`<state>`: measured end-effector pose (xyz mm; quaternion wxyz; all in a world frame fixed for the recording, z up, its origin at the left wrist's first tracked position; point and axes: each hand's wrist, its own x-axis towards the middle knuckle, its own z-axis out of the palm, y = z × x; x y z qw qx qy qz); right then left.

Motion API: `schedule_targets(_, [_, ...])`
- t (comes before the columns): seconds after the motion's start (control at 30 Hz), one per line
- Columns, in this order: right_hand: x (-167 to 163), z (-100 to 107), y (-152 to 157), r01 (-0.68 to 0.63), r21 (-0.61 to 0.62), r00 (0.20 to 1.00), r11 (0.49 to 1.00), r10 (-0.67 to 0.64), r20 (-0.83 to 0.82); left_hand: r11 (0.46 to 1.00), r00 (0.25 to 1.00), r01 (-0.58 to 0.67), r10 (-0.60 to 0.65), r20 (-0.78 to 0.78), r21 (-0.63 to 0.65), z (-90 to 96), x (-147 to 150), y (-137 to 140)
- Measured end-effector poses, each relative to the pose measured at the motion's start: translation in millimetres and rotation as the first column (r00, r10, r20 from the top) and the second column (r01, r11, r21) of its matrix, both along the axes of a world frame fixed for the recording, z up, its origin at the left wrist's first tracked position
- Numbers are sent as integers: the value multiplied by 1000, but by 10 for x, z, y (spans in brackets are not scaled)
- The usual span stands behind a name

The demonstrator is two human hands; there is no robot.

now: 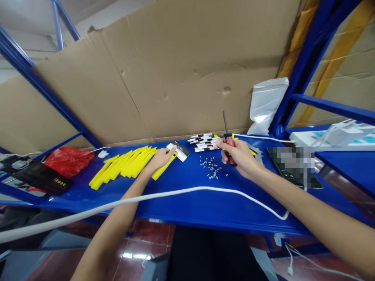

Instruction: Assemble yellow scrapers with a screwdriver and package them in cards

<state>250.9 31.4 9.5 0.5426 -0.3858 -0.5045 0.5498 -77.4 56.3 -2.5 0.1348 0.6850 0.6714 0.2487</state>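
One broad sheet of brown cardboard (205,66) backed the whole scene, and in front of it ran your long, glossy blue bench (181,208). Across its near side swept a thick white cable (202,188), clear of both hands. Over on your left lay an overlapping row of flat yellow pieces (124,166), and beyond the middle sat a loose stack of black-and-white strips (203,141).

Now to the hands! Your right hand (238,154) was wrapped round a slim screwdriver with a red-and-black handle (230,141), its dark shaft pointing up, touching no workpiece. Your left hand (162,158) was at a single flat yellow piece with a dark spot near its far end (161,171), just right of the row, with fingertips by a black-and-white printed card (181,151); whether they pinched or merely rested, you couldn't tell from here. Smallest of all, tiny pale bits, perhaps screws (215,172), were scattered between your hands.

So the step looked like positioning, screwdriver ready but idle. Using it would have called for steadying the yellow piece, choosing one bit, and tipping that shaft downward.
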Motion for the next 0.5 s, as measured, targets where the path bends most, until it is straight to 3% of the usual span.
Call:
schedule_targets(0.17, [23, -20, 35, 15, 10, 1000, 1000, -16, 26, 998, 970, -62, 60, -237, 1, 154, -135, -76])
schedule_targets(0.37, [10, -61, 50, 30, 11, 999, 999, -30, 25, 959, 857, -277, 277, -434, 66, 359, -463, -136])
schedule_targets(0.5, [-18, -103, 55, 34, 14, 999, 999, -34, 17, 951, 816, -309, 276, -508, 21, 356, -605, -160])
